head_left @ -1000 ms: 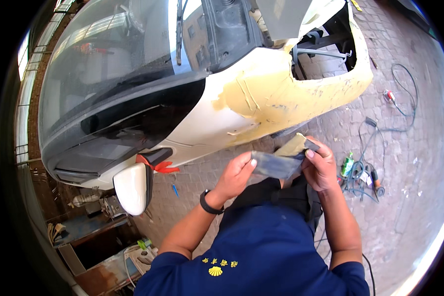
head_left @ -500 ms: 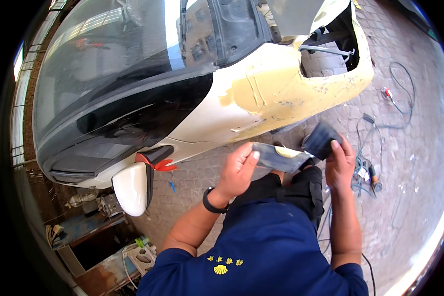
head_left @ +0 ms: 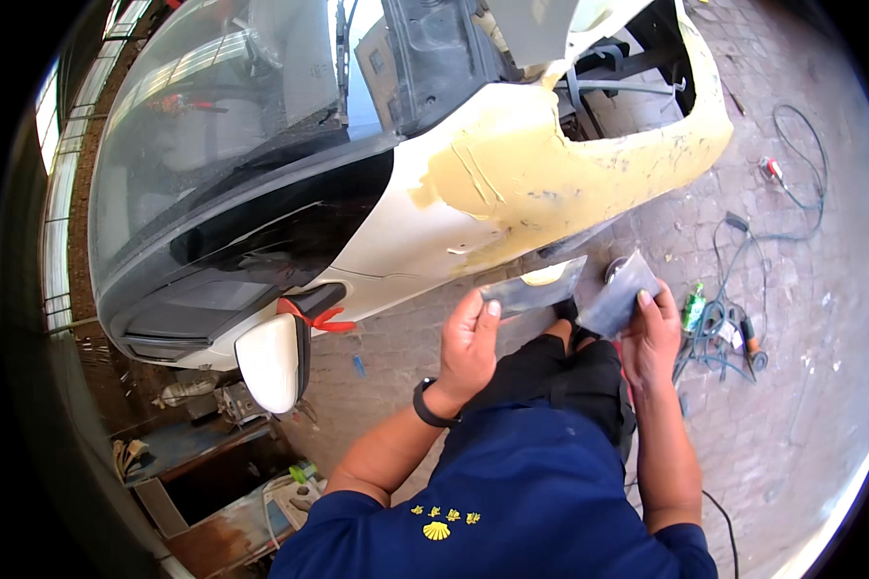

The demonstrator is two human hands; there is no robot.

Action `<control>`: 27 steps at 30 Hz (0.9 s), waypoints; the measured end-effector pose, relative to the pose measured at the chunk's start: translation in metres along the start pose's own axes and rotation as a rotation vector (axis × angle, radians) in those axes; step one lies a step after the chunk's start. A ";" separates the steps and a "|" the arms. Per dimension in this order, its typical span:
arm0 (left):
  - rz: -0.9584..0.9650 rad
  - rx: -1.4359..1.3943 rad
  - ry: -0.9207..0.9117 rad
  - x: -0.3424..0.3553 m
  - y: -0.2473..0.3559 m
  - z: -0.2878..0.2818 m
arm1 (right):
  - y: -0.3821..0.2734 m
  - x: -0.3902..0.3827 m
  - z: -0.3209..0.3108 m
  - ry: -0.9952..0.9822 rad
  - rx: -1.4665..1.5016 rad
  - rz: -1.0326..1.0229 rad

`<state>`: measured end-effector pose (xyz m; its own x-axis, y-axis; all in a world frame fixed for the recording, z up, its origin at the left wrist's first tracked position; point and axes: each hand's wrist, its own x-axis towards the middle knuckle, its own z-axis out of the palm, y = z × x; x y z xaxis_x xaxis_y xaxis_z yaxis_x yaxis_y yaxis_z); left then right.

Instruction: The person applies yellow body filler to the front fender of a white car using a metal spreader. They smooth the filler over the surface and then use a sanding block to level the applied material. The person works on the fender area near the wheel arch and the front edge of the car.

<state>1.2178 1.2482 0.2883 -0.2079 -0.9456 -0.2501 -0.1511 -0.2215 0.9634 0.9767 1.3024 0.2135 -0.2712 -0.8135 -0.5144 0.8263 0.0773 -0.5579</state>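
My left hand pinches one end of a flat metal putty spreader between thumb and fingers. A dab of yellow body filler sits on the spreader's far edge. A second flat grey spreader is gripped by my right hand, thumb on its face, and tilts up and to the right. The two blades are close together but apart, in front of my waist. Beyond them stands a white car whose front fender is coated in yellow filler, with a few raised ridges of it.
A white side mirror with a red cloth or glove juts from the car at left. On the paving at right lie coiled cables, a green bottle and an orange-and-grey power tool. A cluttered workbench stands lower left.
The blades have moved apart from near contact. The right spreader has swung lower and turned its paler face up; the left one now slants upward. The view has shifted slightly, bringing the bottle into sight.
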 end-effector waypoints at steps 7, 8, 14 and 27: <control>0.055 0.299 -0.167 -0.018 0.004 0.018 | 0.051 -0.007 0.009 -0.031 0.158 0.152; 0.052 0.331 -0.196 -0.017 0.006 0.018 | 0.056 -0.011 0.011 -0.055 0.139 0.145; 0.059 0.694 -0.336 -0.013 -0.020 -0.023 | 0.036 0.010 0.033 -0.033 0.055 0.029; -0.057 0.575 -0.279 -0.030 -0.065 -0.145 | 0.059 0.137 0.084 0.500 -0.648 -0.859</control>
<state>1.3739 1.2564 0.2475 -0.4163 -0.8213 -0.3901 -0.6477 -0.0332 0.7612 1.0295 1.1468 0.1648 -0.8965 -0.4372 0.0724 -0.0854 0.0101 -0.9963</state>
